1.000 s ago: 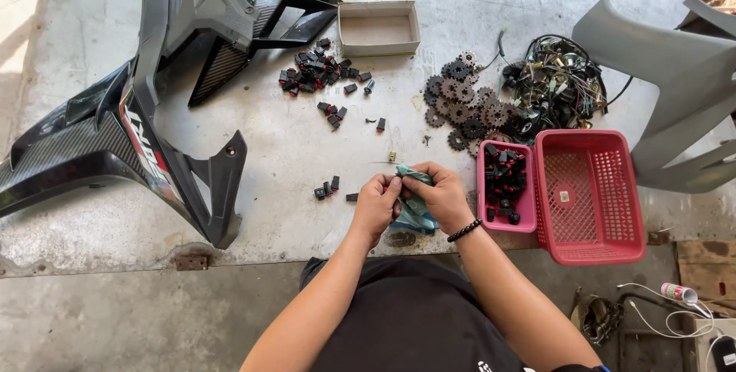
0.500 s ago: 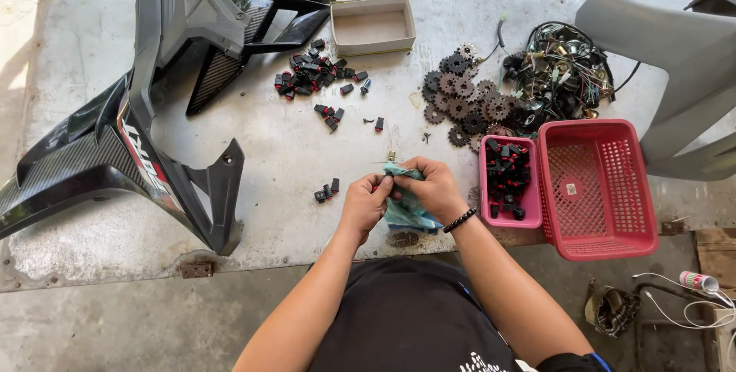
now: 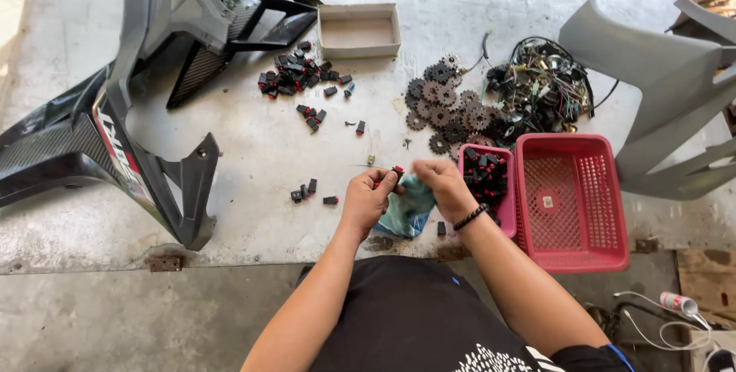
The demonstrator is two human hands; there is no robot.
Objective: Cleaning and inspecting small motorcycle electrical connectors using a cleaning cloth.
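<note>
Hands sit about where they were half a second ago at the near edge of the table; the left hand has lifted a small part clear of the cloth, the right has opened slightly off it.

Left hand [image 3: 366,199]: fingers curled, thumb and fingertips pinching a small black switch [image 3: 396,172] with a red tip. Switch is held just above the table, near the middle of the near edge, between the two hands. It is tiny, blocky, dark body, red at one end; finer detail too small to tell.

Right hand [image 3: 441,186]: fingers bent, gripping a teal cloth [image 3: 408,205] that bunches under both hands and hangs to the table edge. Black beaded bracelet [image 3: 470,217] on that wrist.

Outward on the grey table [image 3: 253,149]:
- one loose switch just right of the cloth at the near edge, a few more left of the left hand [image 3: 308,190]
- pink tray [image 3: 506,203] just right of the right hand, full of black-and-red switches
- red mesh basket [image 3: 573,203] touching the tray's right side, overhanging the near edge
- pile of dark sprockets [image 3: 445,103] mid-table, tangle of wiring [image 3: 544,88] to its right
- bigger heap of switches [image 3: 295,77] toward the far edge, beside a shallow grey box [image 3: 359,31]
- black fairing panel [image 3: 123,126] covers the left end; grey body panel [image 3: 652,73] at the right end
</note>
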